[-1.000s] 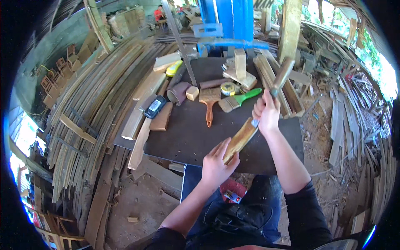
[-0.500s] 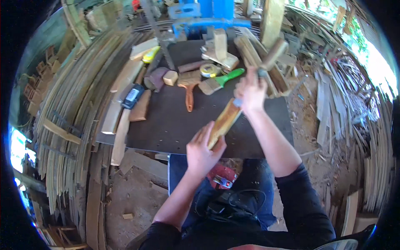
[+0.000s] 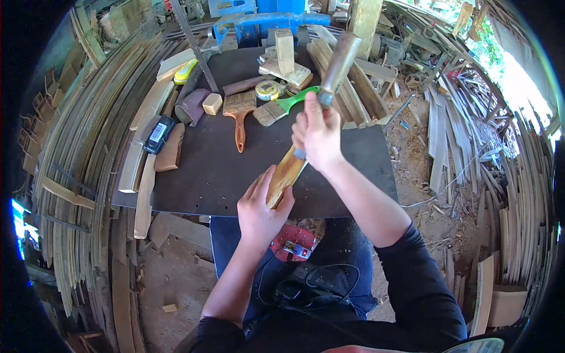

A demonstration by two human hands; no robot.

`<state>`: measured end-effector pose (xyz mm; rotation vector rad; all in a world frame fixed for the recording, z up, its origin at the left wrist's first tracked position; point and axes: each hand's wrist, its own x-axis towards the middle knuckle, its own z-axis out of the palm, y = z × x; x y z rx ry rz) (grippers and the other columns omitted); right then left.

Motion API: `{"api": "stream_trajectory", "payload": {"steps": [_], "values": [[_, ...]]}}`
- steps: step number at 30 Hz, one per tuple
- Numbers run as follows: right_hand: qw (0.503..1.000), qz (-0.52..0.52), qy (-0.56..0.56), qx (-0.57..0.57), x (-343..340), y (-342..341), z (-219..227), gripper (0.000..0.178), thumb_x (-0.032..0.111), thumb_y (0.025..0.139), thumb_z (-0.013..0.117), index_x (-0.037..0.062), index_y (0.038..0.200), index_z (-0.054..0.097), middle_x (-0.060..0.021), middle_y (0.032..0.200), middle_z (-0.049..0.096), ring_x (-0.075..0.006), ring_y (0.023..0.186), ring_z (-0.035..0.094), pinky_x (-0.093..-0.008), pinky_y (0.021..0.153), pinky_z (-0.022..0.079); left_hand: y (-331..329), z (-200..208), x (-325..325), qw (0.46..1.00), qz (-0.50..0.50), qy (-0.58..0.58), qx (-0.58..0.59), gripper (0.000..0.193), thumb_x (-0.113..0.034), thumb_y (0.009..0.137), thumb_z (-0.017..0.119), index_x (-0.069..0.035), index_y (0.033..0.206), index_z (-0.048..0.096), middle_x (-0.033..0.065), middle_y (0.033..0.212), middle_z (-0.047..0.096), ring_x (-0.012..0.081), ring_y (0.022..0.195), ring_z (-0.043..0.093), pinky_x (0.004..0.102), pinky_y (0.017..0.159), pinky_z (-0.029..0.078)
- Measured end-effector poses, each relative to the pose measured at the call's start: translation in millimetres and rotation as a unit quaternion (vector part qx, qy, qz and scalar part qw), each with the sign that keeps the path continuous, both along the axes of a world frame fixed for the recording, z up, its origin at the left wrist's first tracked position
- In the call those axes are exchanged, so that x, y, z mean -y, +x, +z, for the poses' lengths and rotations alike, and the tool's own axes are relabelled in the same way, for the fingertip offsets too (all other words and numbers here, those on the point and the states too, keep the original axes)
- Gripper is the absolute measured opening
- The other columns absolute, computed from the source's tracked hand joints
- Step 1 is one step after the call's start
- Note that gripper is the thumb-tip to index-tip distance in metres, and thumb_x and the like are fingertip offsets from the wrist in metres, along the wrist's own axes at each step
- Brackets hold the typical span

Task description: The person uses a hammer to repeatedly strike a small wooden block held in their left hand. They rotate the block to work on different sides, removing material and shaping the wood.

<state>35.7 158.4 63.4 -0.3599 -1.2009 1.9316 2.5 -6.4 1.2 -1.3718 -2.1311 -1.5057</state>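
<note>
My left hand is closed around the near end of a wooden block, which slants away to the right over the dark tabletop. My right hand is wrapped around the lower part of a chisel. Its thick wooden handle and metal collar rise above the fist, and a bit of metal blade shows below, against the block's far end. The rest of the blade is hidden by my fingers. Just beyond the right hand lies a green-handled paintbrush.
On the tabletop lie an orange-handled brush, a tape measure, a small wood cube and a dark device. A saw blade stands at the back left. Wood channels lie behind my right hand. Timber stacks flank both sides.
The chisel's handle has swung from leaning right to standing more upright. My right hand has turned with it, while my left hand keeps its hold on the block. The whole view has shifted slightly.
</note>
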Motion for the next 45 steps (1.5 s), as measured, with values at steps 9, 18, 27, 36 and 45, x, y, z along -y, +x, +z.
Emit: {"api": "stream_trajectory", "payload": {"steps": [9, 18, 27, 36, 45], "values": [[0.999, 0.050, -0.011, -0.013, 6.6, 3.4, -2.4, 0.043, 0.041, 0.105, 0.057, 0.0198, 0.075, 0.037, 0.0081, 0.049, 0.028, -0.0064, 0.037, 0.024, -0.0277, 0.036, 0.016, 2.7, -1.1, -2.5, 1.000, 0.001, 0.007, -0.001, 0.047, -0.009, 0.080, 0.079, 0.001, 0.123, 0.066, 0.0217, 0.112, 0.073, 0.0344, 0.099, 0.074, 0.0390, 0.086, 0.060], [0.995, -0.073, -0.066, -0.019, -48.4, 7.1, -12.9, 0.040, 0.032, 0.105, 0.058, 0.0171, 0.076, 0.036, 0.0066, 0.052, 0.028, -0.0065, 0.039, 0.025, -0.0283, 0.036, 0.018, -5.9, -1.7, 7.6, 0.999, -0.048, 0.010, 0.008, 0.053, -0.009, 0.081, 0.079, -0.001, 0.130, 0.062, 0.0217, 0.109, 0.073, 0.0338, 0.097, 0.075, 0.0383, 0.085, 0.059], [0.993, -0.042, -0.103, -0.029, -47.3, 8.5, -12.5, 0.042, 0.034, 0.104, 0.058, 0.0188, 0.073, 0.035, 0.0068, 0.054, 0.026, -0.0072, 0.040, 0.025, -0.0275, 0.038, 0.020, -19.3, 8.0, 21.4, 0.988, -0.138, -0.032, 0.066, 0.063, -0.010, 0.079, 0.081, -0.003, 0.138, 0.059, 0.0215, 0.108, 0.073, 0.0342, 0.096, 0.074, 0.0379, 0.085, 0.057], [0.990, -0.011, -0.046, -0.132, -57.6, 4.8, -14.9, 0.038, 0.038, 0.109, 0.050, 0.0162, 0.080, 0.037, 0.0053, 0.060, 0.031, -0.0086, 0.047, 0.030, -0.0275, 0.045, 0.030, -20.3, 9.0, 19.3, 0.986, -0.148, -0.045, 0.056, 0.063, -0.005, 0.079, 0.077, -0.001, 0.139, 0.059, 0.0213, 0.112, 0.073, 0.0286, 0.102, 0.074, 0.0361, 0.089, 0.056], [0.994, 0.082, -0.037, -0.067, -28.2, -6.6, -13.0, 0.031, 0.039, 0.108, 0.053, 0.0144, 0.091, 0.042, 0.0063, 0.060, 0.036, -0.0076, 0.047, 0.034, -0.0272, 0.045, 0.031, -17.7, 7.3, 16.9, 0.986, -0.145, -0.064, 0.060, 0.063, -0.002, 0.079, 0.075, 0.002, 0.140, 0.057, 0.0199, 0.114, 0.074, 0.0252, 0.103, 0.073, 0.0353, 0.090, 0.055]]}}
